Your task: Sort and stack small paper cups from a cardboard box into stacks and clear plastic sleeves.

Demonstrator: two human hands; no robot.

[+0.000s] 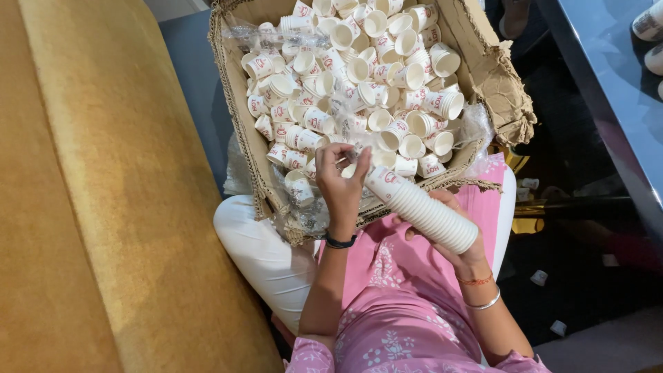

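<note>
A torn cardboard box [238, 117] rests on my lap, filled with several loose small white paper cups [359, 76] with red print. My right hand [452, 235] cradles a long stack of nested white cups [425, 207], which lies tilted with its mouth toward the box. My left hand [340, 176] reaches to the near edge of the box, its fingers pinching a single cup [350, 168] at the mouth of the stack. A black band sits on my left wrist; bangles are on the right.
A mustard-yellow sofa [90, 193] fills the left side. A dark glossy table [615, 76] with a few cups stands at the right. Clear plastic lining [476, 128] spills from the box. Stray cups [539, 278] lie on the dark floor.
</note>
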